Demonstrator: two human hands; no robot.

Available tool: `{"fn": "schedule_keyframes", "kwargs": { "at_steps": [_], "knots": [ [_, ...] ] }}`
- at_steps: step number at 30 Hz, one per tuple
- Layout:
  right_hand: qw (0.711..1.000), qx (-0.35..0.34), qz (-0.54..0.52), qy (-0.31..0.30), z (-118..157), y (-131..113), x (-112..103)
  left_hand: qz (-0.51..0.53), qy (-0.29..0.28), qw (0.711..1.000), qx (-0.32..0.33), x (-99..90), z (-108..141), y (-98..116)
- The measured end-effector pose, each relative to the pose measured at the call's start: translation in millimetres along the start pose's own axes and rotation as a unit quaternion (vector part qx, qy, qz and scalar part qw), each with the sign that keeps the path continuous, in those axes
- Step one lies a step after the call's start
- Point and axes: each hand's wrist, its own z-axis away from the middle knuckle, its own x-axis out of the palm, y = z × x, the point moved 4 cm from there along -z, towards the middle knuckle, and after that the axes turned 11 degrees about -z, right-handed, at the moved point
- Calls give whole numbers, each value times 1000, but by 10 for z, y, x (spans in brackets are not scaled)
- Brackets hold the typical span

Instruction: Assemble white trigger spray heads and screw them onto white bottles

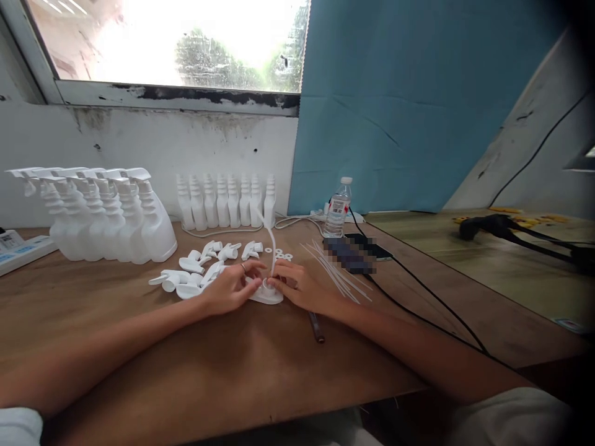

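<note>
A white spray trigger head [268,298] lies on the table between my hands, its round opening facing up. From that opening a thin white dip tube [273,251] rises and bends to the left at its top. My left hand [232,288] is closed on the head from the left, thumb and fingertips beside the opening. On the other side my right hand [298,286] pinches at the tube's base, where a ring shows; its fingers partly hide what they press. Several loose trigger heads [188,279] lie left of my left hand, and small white washers [283,255] lie just beyond my fingers.
Bottles fitted with trigger heads [109,217] stand at the left, and bottles without heads [225,201] line the wall. To the right are loose dip tubes [337,272], a water bottle [338,210], a phone [369,246] and black cables [418,319]. A dark rod [316,327] lies near my right wrist.
</note>
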Motion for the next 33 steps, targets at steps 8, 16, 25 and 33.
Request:
{"fn": "schedule_keyframes", "kwargs": {
  "at_steps": [8,16,25,33],
  "knots": [
    [999,52,-11,-12,14,50,-73,-163,161,953,-200,-767,-892,-1074],
    [999,50,6,-14,47,37,-107,-219,282,851,-384,-1073,-1036,-1964],
    [997,59,18,-51,57,9,-70,-179,180,837,-485,-1128,-855,-2537],
    [991,110,-14,-71,77,55,-42,-188,148,851,-468,-1081,-800,-2662]
  ]
}}
